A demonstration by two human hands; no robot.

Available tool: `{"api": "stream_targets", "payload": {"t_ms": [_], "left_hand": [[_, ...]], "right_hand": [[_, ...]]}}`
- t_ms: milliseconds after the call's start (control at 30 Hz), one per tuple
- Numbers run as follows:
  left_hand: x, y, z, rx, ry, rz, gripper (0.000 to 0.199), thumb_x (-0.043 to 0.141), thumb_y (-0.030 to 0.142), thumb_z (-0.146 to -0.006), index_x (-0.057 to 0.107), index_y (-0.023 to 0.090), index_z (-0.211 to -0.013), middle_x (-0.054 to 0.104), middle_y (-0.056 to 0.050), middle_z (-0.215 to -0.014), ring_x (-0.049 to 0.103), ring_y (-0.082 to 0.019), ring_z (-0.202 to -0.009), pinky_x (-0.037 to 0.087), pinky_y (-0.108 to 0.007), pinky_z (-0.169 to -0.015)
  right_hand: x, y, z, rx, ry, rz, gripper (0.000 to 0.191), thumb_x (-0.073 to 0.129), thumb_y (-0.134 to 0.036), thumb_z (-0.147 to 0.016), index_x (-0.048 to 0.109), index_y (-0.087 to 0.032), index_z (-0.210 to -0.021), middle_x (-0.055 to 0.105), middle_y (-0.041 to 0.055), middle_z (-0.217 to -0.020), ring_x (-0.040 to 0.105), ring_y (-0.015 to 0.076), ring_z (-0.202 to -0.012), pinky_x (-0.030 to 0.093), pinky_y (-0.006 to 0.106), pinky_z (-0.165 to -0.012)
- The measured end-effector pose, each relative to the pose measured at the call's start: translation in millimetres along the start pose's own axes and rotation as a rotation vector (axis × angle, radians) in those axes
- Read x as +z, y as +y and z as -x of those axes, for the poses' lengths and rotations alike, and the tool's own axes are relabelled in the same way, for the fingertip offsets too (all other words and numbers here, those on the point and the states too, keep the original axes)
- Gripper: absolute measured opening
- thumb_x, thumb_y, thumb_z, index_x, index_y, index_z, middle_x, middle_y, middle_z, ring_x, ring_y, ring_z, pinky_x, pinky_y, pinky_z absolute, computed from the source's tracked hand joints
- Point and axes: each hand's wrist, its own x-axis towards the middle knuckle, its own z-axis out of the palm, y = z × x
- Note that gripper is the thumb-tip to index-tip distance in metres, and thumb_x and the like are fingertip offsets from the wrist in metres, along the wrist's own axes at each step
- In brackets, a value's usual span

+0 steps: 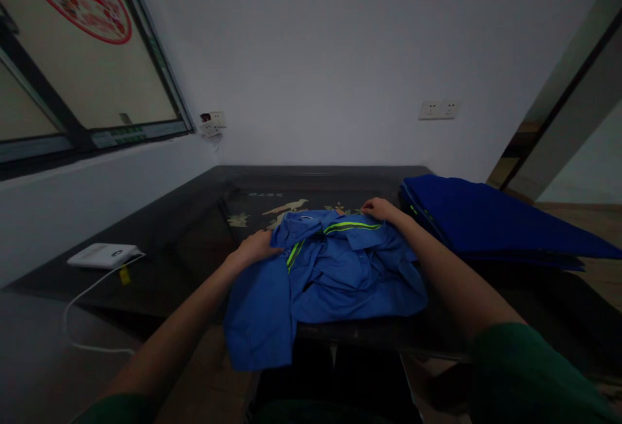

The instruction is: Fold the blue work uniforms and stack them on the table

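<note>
A blue garment (pixel 340 275) with a collar and yellow-green stripes lies rumpled on the dark table (pixel 194 216), one sleeve hanging over the front edge at the left. My left hand (pixel 256 247) is at the garment's left shoulder beside the collar, fingers closed at the cloth. At the upper right edge, my right hand (pixel 380 209) has its fingers pinched together on the fabric near the striped part.
Folded dark-blue cloth (pixel 486 216) is stacked at the table's right side. On the left lies a white device (pixel 103 255) with a white cable hanging off the edge. Behind the table rises a wall with sockets (pixel 439 110); a window is at the left.
</note>
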Motion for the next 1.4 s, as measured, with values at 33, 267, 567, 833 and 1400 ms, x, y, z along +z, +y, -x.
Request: {"api": "stream_targets", "payload": {"t_ms": [33, 267, 567, 833, 1400], "left_hand": [[0.3, -1, -1, 0.006, 0.0, 0.005, 0.039, 0.065, 0.041, -0.073, 0.065, 0.019, -0.106, 0.069, -0.014, -0.11, 0.065, -0.032, -0.103, 0.048, -0.034, -0.084], [-32.3, -33, 4, 0.05, -0.069, 0.562, 0.033, 0.065, 0.03, -0.068, 0.064, 0.015, -0.096, 0.072, -0.009, -0.101, 0.066, -0.026, -0.099, 0.051, -0.034, -0.088], [-92.0, -43, 40, 0.028, 0.021, 1.162, 0.035, 0.077, 0.037, -0.064, 0.063, 0.018, -0.091, 0.069, -0.003, -0.085, 0.064, -0.016, -0.071, 0.054, -0.03, -0.071], [-79.9, -24, 39, 0.177, -0.027, 0.876, 0.034, 0.07, 0.046, -0.068, 0.067, 0.022, -0.092, 0.071, -0.004, -0.092, 0.065, -0.023, -0.085, 0.054, -0.034, -0.078], [17.3, 9, 56, 0.269, 0.1, -0.096, 0.036, 0.041, 0.032, -0.092, 0.062, 0.014, -0.114, 0.062, -0.014, -0.109, 0.06, -0.027, -0.1, 0.046, -0.039, -0.093]], "right_hand": [[4, -4, -6, 0.006, -0.021, -0.005, 0.022, 0.063, -0.027, -0.082, 0.074, -0.014, -0.096, 0.073, 0.0119, -0.103, 0.067, 0.0221, -0.095, 0.048, 0.023, -0.079], [19, -12, -1, -0.022, -0.104, -0.122, 0.011, 0.064, -0.016, -0.072, 0.073, -0.012, -0.076, 0.074, 0.0085, -0.08, 0.066, 0.0188, -0.074, 0.049, 0.023, -0.066], [-51, 2, 91, -0.152, 0.044, -0.365, 0.022, 0.059, -0.034, -0.073, 0.071, -0.016, -0.078, 0.064, 0.0017, -0.062, 0.057, 0.0157, -0.059, 0.045, 0.026, -0.058], [-62, -4, 230, -0.172, 0.33, -0.372, 0.029, 0.056, -0.048, -0.08, 0.063, -0.021, -0.079, 0.058, 0.0016, -0.065, 0.053, 0.0168, -0.061, 0.043, 0.027, -0.056], [26, -9, 264, -0.13, 0.226, -0.07, 0.037, 0.055, -0.013, -0.072, 0.067, -0.02, -0.107, 0.068, 0.0106, -0.113, 0.063, 0.0269, -0.107, 0.05, 0.043, -0.093]]}}
